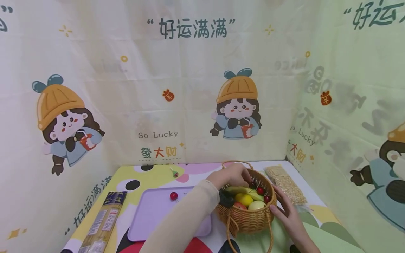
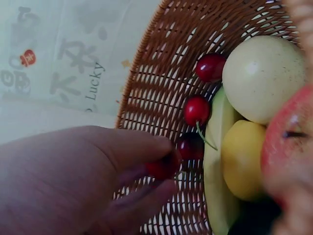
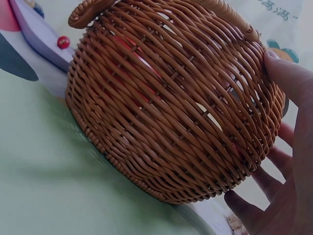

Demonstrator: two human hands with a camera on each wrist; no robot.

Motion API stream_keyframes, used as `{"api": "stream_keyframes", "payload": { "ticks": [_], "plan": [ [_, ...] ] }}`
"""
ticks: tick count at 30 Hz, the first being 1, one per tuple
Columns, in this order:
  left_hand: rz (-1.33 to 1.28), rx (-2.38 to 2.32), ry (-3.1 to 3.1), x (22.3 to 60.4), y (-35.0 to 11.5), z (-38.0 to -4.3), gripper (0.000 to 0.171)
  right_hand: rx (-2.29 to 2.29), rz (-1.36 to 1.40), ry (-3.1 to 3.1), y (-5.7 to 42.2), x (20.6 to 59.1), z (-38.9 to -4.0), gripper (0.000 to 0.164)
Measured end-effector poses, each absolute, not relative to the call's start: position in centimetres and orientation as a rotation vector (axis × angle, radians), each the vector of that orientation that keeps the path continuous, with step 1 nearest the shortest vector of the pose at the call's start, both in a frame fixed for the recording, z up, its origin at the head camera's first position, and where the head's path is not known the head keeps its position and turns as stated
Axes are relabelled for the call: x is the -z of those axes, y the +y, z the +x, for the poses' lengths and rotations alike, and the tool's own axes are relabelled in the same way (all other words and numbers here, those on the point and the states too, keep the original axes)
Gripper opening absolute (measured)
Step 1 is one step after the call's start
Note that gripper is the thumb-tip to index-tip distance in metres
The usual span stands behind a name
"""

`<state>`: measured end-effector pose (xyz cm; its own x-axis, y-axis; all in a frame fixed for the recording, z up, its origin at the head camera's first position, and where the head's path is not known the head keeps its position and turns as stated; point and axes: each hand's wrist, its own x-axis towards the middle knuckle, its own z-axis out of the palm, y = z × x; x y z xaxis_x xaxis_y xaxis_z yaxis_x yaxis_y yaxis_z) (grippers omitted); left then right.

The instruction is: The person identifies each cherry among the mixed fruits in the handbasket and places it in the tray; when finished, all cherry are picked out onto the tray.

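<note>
My left hand (image 1: 232, 175) reaches into a brown wicker basket (image 1: 248, 221) from its left side. In the left wrist view, its thumb and fingers pinch a dark red cherry (image 2: 164, 166) near the basket's inner wall. Close by lie a darker cherry (image 2: 190, 147), a bright red cherry (image 2: 197, 109) with a green stem, and another cherry (image 2: 210, 67). A banana (image 2: 215, 171), a lemon (image 2: 243, 159), a pale round fruit (image 2: 264, 78) and a red fruit (image 2: 293, 142) fill the middle. My right hand (image 1: 288, 214) holds the basket's right side, thumb near the rim, fingers round the wall.
Left of the basket lies a purple tray (image 1: 148, 211) with a cherry (image 1: 173, 196) on it. A long noodle packet (image 1: 102, 225) is at the far left. Behind right lies a bag of grains (image 1: 286, 184). A small wrapped lollipop (image 1: 175, 173) sits at the back.
</note>
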<state>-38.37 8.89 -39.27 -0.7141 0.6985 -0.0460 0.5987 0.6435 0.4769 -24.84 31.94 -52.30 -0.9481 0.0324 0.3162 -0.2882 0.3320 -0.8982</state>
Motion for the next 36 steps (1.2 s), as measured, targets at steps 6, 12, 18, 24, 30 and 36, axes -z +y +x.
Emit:
{"api": "stream_keyframes", "payload": {
  "ticks": [6,12,18,24,30,36],
  "plan": [
    [1.156,-0.827,2.646,38.9,6.9,-37.2,0.025,-1.646,0.244,-2.328,32.1,52.4,-24.9,0.07],
    [1.192,-1.106,2.599,39.3,3.3,-34.9,0.024,-1.642,0.237,-2.343,32.0,52.2,-24.9,0.07],
    [1.024,-1.47,2.514,40.2,-1.0,-32.3,0.024,-1.643,0.226,-2.351,31.9,52.1,-24.9,0.07],
    [0.942,-1.773,2.44,41.6,-5.2,-30.9,0.028,-1.642,0.229,-2.345,32.0,52.2,-24.9,0.07],
    [0.75,-1.985,2.473,43.5,-10.8,-29.3,0.031,-1.656,0.253,-2.325,32.0,52.3,-24.8,0.069],
    [0.486,-2.024,2.645,46.1,-16.4,-28.5,0.032,-1.652,0.288,-2.291,31.9,52.3,-24.7,0.068]
  ]
}}
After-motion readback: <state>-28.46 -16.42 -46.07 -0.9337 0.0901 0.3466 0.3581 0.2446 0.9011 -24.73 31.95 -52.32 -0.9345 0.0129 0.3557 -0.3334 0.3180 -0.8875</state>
